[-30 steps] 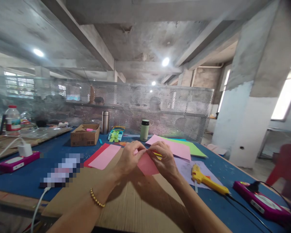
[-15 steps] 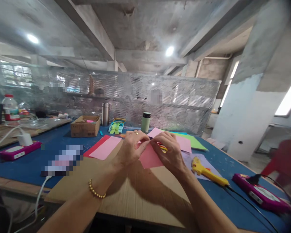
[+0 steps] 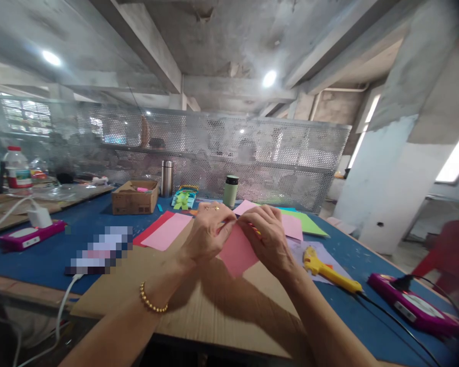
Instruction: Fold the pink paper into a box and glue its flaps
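Note:
A sheet of deep pink paper (image 3: 237,251) hangs between my hands, its lower corner pointing down over the cardboard. My left hand (image 3: 209,230), with a ring and a gold bead bracelet, pinches the paper's upper edge. Close beside it, the fingertips of my right hand (image 3: 265,233) are pressed together on the same edge. The exact grip is partly hidden by the fingers. A bit of something yellow and red shows by the right fingers; its kind cannot be made out. Beneath both arms lies a large cardboard sheet (image 3: 214,311).
Light pink paper (image 3: 167,232) lies left and green paper (image 3: 309,224) right. A yellow glue gun (image 3: 331,272) with a cord rests near a purple power strip (image 3: 411,303). Farther back stand a cardboard box (image 3: 134,201), a steel flask (image 3: 167,178) and a green cup (image 3: 230,191).
The deep pink paper has tilted, and its lower corner hangs further down. Less of the yellow thing shows by my right fingers. Both hands stay in nearly the same place.

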A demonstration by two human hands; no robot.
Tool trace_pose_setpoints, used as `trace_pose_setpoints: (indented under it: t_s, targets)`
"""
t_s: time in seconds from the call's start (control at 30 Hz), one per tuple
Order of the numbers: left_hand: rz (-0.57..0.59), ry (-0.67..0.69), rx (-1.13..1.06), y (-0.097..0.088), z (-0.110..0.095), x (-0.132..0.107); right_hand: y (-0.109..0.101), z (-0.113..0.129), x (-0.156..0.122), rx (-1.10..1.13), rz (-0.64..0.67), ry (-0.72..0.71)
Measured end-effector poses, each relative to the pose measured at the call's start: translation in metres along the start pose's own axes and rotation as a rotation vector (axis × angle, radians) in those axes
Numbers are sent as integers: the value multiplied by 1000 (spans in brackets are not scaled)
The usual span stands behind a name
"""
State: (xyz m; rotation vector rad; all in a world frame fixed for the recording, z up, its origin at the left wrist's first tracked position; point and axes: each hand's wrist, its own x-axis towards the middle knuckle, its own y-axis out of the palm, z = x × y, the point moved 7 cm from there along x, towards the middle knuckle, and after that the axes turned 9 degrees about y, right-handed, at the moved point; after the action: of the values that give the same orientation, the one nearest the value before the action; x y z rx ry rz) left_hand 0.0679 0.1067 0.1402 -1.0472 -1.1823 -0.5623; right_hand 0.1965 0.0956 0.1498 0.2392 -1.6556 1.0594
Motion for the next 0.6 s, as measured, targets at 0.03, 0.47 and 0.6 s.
trace_pose_setpoints:
  t_s: [0.03, 0.47, 0.6]
  targets:
    - [-29, -1, 58, -3, 1, 0, -2, -1, -1, -31, -37, 21]
    - [-12, 189, 587, 20, -25, -15, 47, -30, -16, 750, 169, 740]
    - [34, 245, 593, 34, -38, -18, 56, -55, -22, 867, 98, 804]
